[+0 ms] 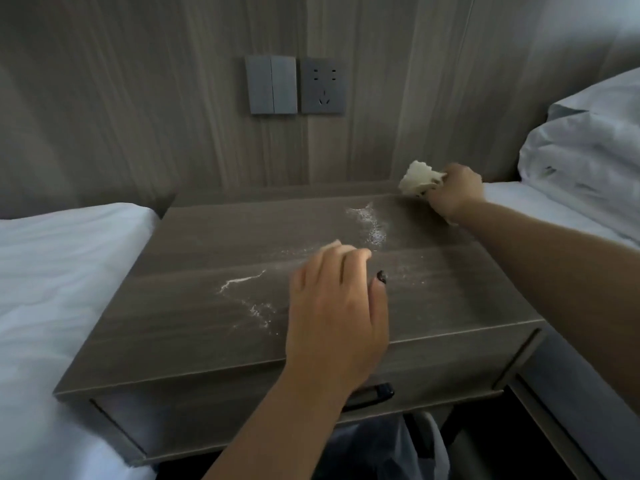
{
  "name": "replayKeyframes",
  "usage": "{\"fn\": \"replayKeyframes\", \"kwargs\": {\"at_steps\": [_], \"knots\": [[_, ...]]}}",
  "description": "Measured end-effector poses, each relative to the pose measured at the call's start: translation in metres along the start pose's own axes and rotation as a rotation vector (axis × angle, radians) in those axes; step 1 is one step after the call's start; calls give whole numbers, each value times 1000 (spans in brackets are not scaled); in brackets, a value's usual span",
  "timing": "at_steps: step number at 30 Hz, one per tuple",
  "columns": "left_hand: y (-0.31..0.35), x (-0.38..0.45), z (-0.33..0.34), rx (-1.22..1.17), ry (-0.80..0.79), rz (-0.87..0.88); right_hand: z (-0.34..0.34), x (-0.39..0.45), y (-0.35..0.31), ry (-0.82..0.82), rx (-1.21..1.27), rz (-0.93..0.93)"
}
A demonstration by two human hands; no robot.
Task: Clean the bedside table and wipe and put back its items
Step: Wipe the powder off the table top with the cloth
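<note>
Head cam: I see the bedside table (194,320) between two white beds, its top streaked w/ white powder (369,223) in the middle and toward the back. My right hand (453,192) sits at the back-right corner, fingers curled tight round a crumpled white cloth (417,180) just at the tabletop. My left hand (337,306) is over the front-center of the top, fingers relaxed, nothing in it; can't tell if it touches. Drawer handle (377,394) below the wrist.
</note>
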State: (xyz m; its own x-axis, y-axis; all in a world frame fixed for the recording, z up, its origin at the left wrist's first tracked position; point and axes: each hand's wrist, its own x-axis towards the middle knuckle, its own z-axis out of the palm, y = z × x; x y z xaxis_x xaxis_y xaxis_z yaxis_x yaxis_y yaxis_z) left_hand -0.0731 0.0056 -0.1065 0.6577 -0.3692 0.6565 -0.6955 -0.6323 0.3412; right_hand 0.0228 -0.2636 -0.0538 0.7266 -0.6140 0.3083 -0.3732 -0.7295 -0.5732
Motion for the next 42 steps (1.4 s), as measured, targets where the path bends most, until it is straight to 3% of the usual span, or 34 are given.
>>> {"fn": "replayKeyframes", "kwargs": {"at_steps": [4,9,16,30,34,37,42], "knots": [[-3,2,11,71,-36,-8,30,31,-2,-29,154,138],[-5,1,14,95,-57,16,57,54,-13,-246,226,134],[-4,1,13,78,-79,-2,52,40,-25,-477,205,-48],[26,-45,-4,-164,58,103,-5,-53,5,-496,228,-42],[32,-77,-15,-218,27,122,-22,-84,6,-513,229,-42],[29,-111,-15,-266,-31,23,-36,-106,9,-534,266,-14],[24,-180,7,-195,-231,-421,-49,-135,12,-526,292,-11]]}}
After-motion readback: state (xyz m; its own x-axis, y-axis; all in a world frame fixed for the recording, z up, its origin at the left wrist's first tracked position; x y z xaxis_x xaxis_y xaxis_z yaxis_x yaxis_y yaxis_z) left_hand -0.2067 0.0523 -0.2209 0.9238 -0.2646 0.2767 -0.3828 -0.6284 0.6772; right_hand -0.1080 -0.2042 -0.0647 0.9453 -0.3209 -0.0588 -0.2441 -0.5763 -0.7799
